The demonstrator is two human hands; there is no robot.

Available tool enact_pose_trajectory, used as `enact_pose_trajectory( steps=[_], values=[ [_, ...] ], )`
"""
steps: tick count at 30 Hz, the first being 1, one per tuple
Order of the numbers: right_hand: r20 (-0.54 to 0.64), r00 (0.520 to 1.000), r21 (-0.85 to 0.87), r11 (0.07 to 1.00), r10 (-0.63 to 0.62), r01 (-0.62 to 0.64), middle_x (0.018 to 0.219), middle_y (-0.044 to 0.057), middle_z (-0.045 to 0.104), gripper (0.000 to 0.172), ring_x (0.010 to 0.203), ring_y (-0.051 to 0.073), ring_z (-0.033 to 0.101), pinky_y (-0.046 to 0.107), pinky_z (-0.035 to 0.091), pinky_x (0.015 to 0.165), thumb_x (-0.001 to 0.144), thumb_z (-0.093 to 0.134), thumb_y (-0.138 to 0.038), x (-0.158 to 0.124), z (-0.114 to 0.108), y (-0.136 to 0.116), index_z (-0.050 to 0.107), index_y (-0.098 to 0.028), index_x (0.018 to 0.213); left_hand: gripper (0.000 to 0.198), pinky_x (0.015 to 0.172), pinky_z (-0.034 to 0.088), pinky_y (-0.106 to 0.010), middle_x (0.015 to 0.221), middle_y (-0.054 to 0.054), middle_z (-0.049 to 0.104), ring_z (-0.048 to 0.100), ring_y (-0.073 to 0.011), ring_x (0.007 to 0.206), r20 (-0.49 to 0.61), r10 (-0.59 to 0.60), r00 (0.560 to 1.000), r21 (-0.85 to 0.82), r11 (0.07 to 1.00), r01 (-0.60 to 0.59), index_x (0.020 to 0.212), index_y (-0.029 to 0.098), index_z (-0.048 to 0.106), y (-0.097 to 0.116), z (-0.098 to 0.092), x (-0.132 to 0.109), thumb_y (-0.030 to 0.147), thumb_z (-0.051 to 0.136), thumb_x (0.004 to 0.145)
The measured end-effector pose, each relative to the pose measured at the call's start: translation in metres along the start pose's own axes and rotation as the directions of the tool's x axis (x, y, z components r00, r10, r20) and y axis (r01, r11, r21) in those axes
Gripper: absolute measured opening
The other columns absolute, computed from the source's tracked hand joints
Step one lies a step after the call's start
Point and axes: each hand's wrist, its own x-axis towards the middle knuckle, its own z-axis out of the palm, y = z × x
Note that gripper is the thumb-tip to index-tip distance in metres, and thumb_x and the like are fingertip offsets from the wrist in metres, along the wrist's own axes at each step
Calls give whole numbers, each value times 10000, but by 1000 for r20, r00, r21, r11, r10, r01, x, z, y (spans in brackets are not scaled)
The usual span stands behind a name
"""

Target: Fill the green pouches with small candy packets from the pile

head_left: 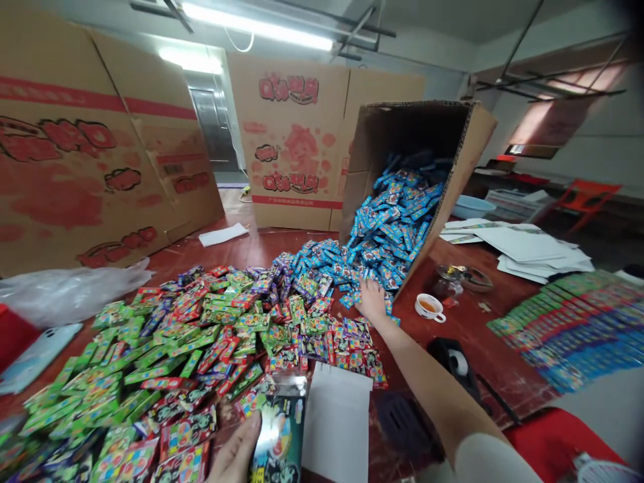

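My left hand (pixel 235 451) is at the bottom edge, closed on a glossy dark printed pouch (pixel 280 429) held upright above the table. My right hand (pixel 372 298) reaches far forward, fingers down into the blue packets (pixel 387 228) spilling from a tipped cardboard box (pixel 453 134); the fingertips are buried among them. A broad heap of green, red and purple small packets (pixel 191 349) covers the red-brown table (pixel 483 349) between the two hands. A white card (pixel 337 422) lies just right of the pouch.
Large printed cartons (pixel 90 147) stand at the left and back. A clear plastic bag (pixel 70 292) and a phone (pixel 35 359) lie left. A small cup (pixel 429 307), a tape dispenser (pixel 455 365), stacked white sheets (pixel 528 248) and rows of arranged packets (pixel 573 322) are right.
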Motion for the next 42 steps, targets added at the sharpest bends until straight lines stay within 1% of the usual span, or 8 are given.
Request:
enact_pose_trajectory(
  steps=[7,13,16,20,25,30,36,42],
  values=[
    [240,969,371,916,65,-154,788,46,639,464,707,233,619,361,512,644,621,745,-482,-99,11,-26,564,-175,919,567,890,480,-386,916,-67,724,629,-309,944,197,91,976,63,992,-106,869,171,708,10,14,-10,675,658,615],
    [348,934,606,740,85,-293,934,61,685,332,822,231,632,347,509,723,682,739,-415,-166,38,-64,641,-208,922,462,813,482,-343,919,-67,702,622,-257,878,288,197,937,-63,980,-186,935,145,664,-6,42,-14,569,562,784],
    [336,940,561,788,65,-255,762,36,680,315,712,218,626,327,495,660,654,773,-377,-173,35,-65,628,-207,876,434,827,470,-341,909,-52,696,612,-253,902,241,198,950,-145,975,-166,959,153,641,-13,41,-18,548,542,809],
    [315,949,615,761,7,-209,947,44,666,378,890,222,609,327,479,767,728,713,-385,-171,25,-70,606,-238,1059,389,807,459,-314,857,-36,685,611,-234,863,216,192,957,-121,978,-169,903,156,628,-18,33,-28,528,566,805],
    [337,941,542,824,-34,-164,764,15,632,201,723,187,591,284,467,657,695,742,-355,-181,34,-76,631,-215,787,365,761,477,-301,942,-47,669,599,-238,920,224,213,951,-161,970,-180,1012,173,573,-18,29,-45,487,559,826],
    [551,809,450,889,-205,-80,889,35,629,276,860,207,574,312,453,754,850,576,-394,-183,29,-65,666,-257,1072,368,778,482,-308,1018,-73,655,596,-245,968,203,223,953,-192,964,-185,1102,175,533,-18,25,-52,443,544,850],
    [651,686,443,897,-325,4,926,43,593,234,895,207,560,333,449,812,870,562,-386,-184,14,-63,691,-292,1042,415,821,481,-315,1144,-94,619,570,-257,1047,222,206,953,-215,964,-158,1166,173,502,-21,27,-55,444,536,853],
    [606,773,551,801,-190,-235,1132,49,573,223,1076,225,532,346,432,933,842,618,-324,-225,23,-73,647,-297,1061,611,874,454,-313,1131,-90,621,547,-254,1077,155,209,965,-46,978,-205,1373,207,300,-17,19,-65,478,500,864]
  ],
)
